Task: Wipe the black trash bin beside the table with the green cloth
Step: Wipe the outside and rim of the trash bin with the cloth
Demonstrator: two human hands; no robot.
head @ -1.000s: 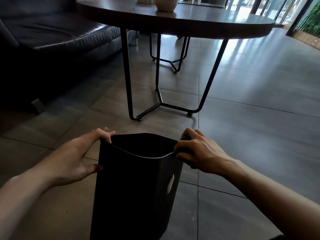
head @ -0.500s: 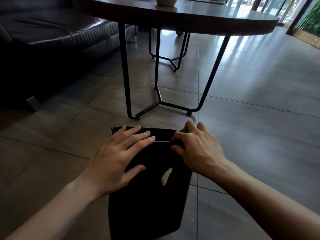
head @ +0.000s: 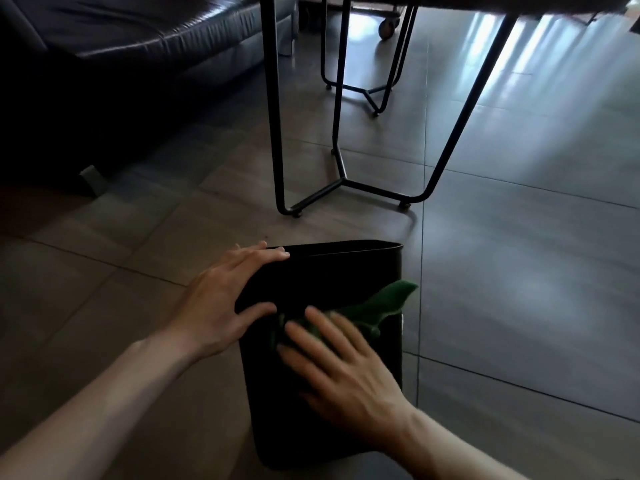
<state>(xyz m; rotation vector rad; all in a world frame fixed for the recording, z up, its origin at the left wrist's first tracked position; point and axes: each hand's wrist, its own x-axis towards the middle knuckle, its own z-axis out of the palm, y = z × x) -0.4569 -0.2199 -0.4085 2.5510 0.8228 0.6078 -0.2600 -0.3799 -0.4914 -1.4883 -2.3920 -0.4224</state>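
The black trash bin (head: 346,271) lies tipped on the tiled floor just in front of me, its open mouth pointing away toward the table legs. My left hand (head: 221,299) rests on the bin's left edge, fingers stretched over the rim corner and thumb against the side. My right hand (head: 339,368) lies flat with spread fingers on the green cloth (head: 374,308), pressing it onto the bin's upper face. One end of the cloth sticks out to the right past the bin's edge.
The thin black metal legs of the round table (head: 341,181) stand just beyond the bin. A dark leather sofa (head: 131,39) fills the upper left. Another metal frame (head: 367,88) stands farther back. Grey floor tiles (head: 519,271) stretch to the right.
The bin has gone from upright to lying on its side. My right hand left the rim and now presses the green cloth on the bin. My left hand shifted to the bin's left edge.
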